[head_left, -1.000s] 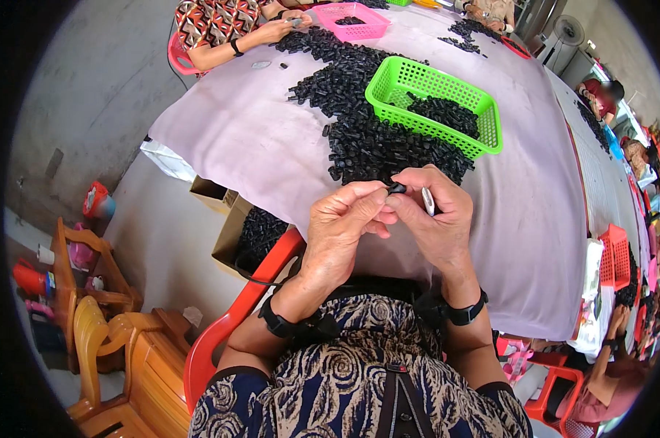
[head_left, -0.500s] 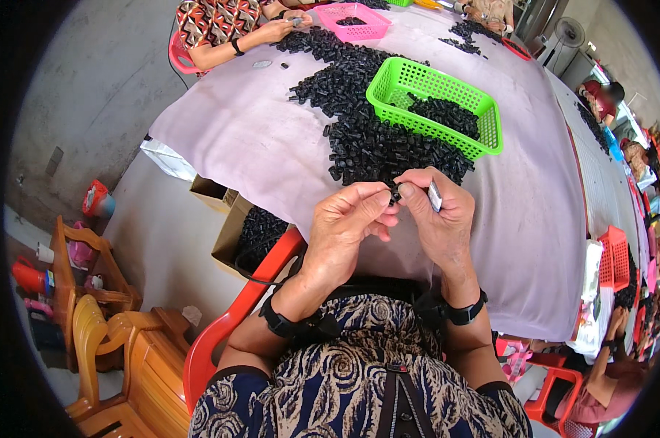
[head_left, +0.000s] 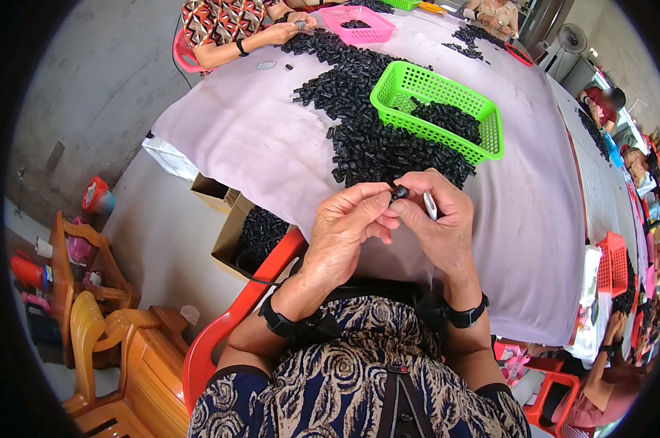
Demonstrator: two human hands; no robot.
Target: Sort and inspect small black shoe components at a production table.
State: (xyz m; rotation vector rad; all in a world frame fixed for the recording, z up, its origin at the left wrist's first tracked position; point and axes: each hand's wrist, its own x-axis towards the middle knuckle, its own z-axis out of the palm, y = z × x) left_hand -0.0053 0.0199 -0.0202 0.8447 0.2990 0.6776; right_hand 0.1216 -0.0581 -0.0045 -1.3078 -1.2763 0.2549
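A small black plastic part [head_left: 398,193] is pinched at the fingertips of my left hand [head_left: 343,230], just above the near side of the table. My right hand [head_left: 447,223] meets it there, its thumb against the part. Tucked in the fingers of that right hand is a narrow silvery piece [head_left: 430,206], perhaps a small blade; its exact kind is not clear. Beyond my hands spreads a heap of similar black parts [head_left: 366,150]. A green perforated basket [head_left: 437,130] stands on the heap's right side, partly filled with the same parts.
A pale cloth [head_left: 235,135] covers the table. Co-workers sit at the far left and far side, one near a pink basket [head_left: 377,34]. Beside my red chair [head_left: 231,321] is a cardboard box [head_left: 227,241] of black parts. Wooden chairs [head_left: 136,350] stand left.
The black part has turned and now shows more plainly above my fingertips. The silvery piece in my right hand has tilted more upright. Both hands stay in nearly the same place.
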